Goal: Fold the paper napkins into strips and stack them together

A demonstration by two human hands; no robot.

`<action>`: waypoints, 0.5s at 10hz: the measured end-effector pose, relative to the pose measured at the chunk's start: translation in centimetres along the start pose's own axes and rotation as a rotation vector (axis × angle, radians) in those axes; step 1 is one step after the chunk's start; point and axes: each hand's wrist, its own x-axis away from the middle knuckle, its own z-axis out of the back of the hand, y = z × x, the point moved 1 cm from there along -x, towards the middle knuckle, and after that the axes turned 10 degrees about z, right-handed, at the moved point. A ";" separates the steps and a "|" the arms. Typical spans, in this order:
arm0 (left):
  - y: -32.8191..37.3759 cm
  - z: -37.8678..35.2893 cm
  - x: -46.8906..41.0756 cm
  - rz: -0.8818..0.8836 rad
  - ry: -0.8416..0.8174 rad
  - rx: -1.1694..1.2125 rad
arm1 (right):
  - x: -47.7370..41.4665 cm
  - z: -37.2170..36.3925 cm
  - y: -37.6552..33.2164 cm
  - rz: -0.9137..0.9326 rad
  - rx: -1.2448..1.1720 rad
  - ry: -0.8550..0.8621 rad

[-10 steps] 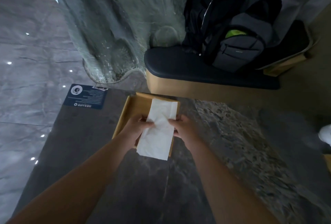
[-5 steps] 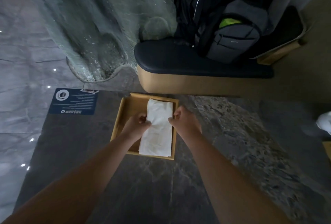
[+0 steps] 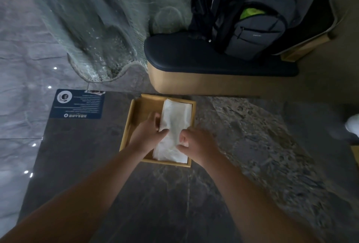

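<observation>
A white paper napkin, folded into a long strip, lies in the right half of a shallow wooden tray on the dark stone table. My left hand grips the strip's left edge, thumb on top of the paper. My right hand rests on the strip's near right part, fingers curled onto it. Whether more napkins lie under the top strip is hidden. The left half of the tray shows bare wood.
A blue printed card lies at the table's far left corner. Beyond the table stands a bench with a dark cushion and a grey backpack. A greenish stone sculpture rises at the back left.
The strip has gone from being held above the tray's near edge to lying down inside the tray. Both hands followed it forward and down and now rest lower on it.
</observation>
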 end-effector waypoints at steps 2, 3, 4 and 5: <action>-1.4 -0.7 1.2 -0.006 -0.066 -0.058 | 1.3 -0.7 0.5 0.087 0.127 -0.013; -0.9 -0.5 2.1 -0.005 -0.072 -0.100 | 2.0 -0.9 0.3 0.123 0.174 -0.031; -0.6 -0.2 3.1 0.058 -0.050 -0.157 | 2.9 -1.6 0.2 0.141 0.141 -0.007; -0.7 0.5 3.5 0.114 -0.042 -0.119 | 3.6 -1.2 0.4 0.024 -0.031 0.022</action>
